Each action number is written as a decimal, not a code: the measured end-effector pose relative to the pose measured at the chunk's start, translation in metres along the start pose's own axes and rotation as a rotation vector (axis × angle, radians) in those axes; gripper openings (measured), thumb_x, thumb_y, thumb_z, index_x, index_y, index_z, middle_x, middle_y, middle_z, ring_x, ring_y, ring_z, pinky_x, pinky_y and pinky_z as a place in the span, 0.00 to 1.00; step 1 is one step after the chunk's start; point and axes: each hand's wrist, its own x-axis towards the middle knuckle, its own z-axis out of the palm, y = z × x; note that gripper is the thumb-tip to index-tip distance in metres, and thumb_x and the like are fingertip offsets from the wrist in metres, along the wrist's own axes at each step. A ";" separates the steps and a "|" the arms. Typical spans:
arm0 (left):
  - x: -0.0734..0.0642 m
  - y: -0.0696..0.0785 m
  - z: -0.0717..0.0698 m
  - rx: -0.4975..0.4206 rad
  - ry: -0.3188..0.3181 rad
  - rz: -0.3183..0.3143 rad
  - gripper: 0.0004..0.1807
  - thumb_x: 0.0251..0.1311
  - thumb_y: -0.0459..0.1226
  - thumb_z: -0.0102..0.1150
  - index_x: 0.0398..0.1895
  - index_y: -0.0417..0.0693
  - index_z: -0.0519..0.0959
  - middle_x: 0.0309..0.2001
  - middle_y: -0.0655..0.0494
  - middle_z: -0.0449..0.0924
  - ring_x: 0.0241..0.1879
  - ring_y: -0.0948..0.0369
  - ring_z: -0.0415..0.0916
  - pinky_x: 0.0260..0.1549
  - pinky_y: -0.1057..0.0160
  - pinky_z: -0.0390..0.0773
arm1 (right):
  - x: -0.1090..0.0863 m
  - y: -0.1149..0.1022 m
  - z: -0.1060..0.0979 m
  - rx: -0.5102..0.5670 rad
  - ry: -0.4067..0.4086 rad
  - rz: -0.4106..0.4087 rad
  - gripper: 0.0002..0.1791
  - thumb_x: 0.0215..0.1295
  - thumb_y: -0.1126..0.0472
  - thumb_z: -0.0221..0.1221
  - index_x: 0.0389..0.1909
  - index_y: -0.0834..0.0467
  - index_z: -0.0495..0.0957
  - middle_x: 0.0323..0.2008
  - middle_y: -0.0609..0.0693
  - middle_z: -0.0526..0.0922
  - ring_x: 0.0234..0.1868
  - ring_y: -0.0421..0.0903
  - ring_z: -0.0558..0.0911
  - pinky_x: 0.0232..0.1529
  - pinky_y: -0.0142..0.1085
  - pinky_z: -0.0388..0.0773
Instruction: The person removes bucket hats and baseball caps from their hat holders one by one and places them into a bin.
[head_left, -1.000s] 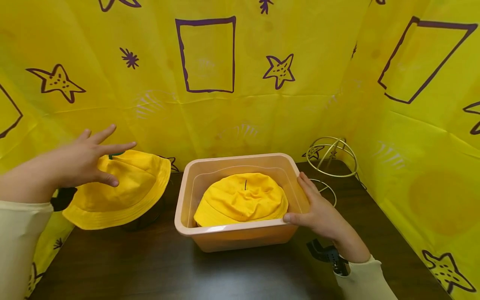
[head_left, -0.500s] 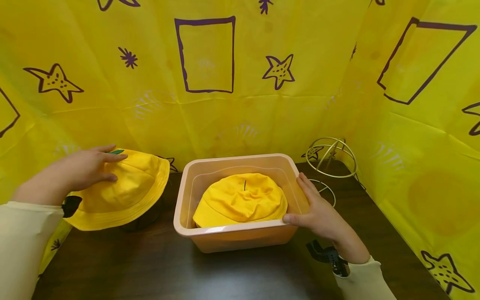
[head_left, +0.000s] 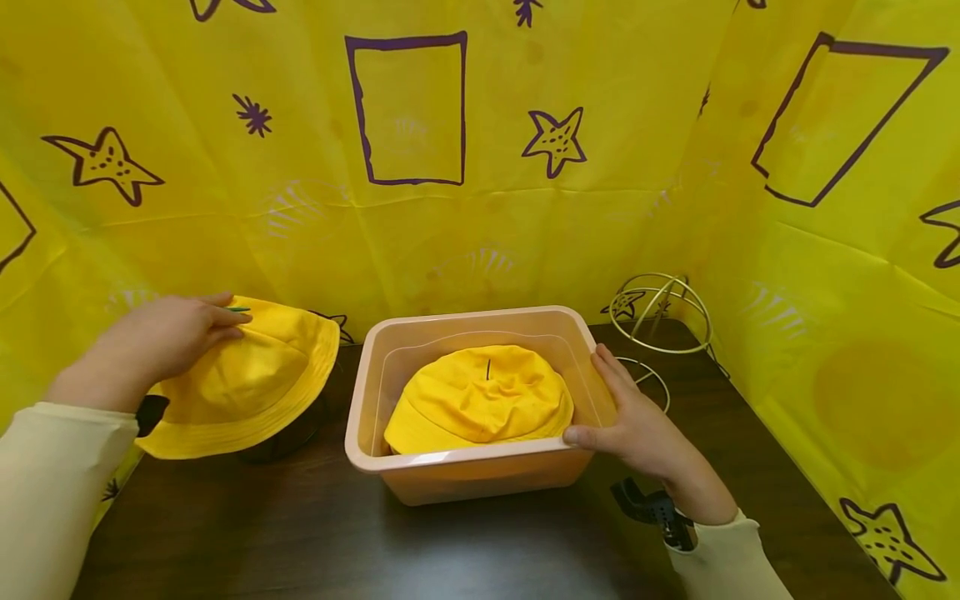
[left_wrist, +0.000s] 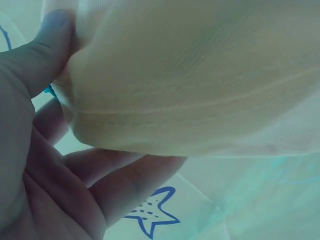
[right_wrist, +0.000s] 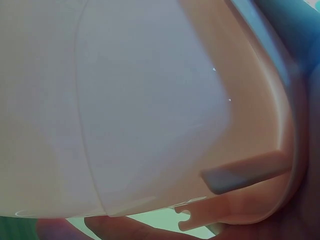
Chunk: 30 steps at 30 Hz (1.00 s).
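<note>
On the left, a yellow bucket hat [head_left: 262,375] with a small green leaf tip sits raised on a dark stand, mostly hidden under its brim. My left hand [head_left: 168,337] pinches its crown near the leaf; in the left wrist view the thumb [left_wrist: 50,42] lies on one side of the cloth and the fingers [left_wrist: 120,185] on the other. A pink plastic basin [head_left: 480,479] stands mid-table, holding a second yellow hat [head_left: 480,396] with a thin dark stem. My right hand [head_left: 637,429] grips the basin's right front corner, thumb at the front rim, fingers along the right side.
Gold wire stands [head_left: 660,312] are behind the basin at the back right of the dark wooden table [head_left: 480,550]. Yellow cloth walls [head_left: 405,225] with drawn stars and frames enclose the back and sides.
My left hand has come down from above the left hat, its spread fingers drawing together onto the crown by the leaf. The right hand and the basin have stayed in place.
</note>
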 end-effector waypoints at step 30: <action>-0.044 -0.087 -0.009 -0.866 0.401 -0.371 0.11 0.75 0.46 0.48 0.43 0.81 0.77 0.29 0.72 0.77 0.24 0.68 0.73 0.21 0.72 0.73 | -0.001 0.000 0.002 -0.019 0.009 -0.021 0.64 0.50 0.41 0.74 0.79 0.62 0.47 0.79 0.50 0.41 0.75 0.62 0.46 0.66 0.65 0.49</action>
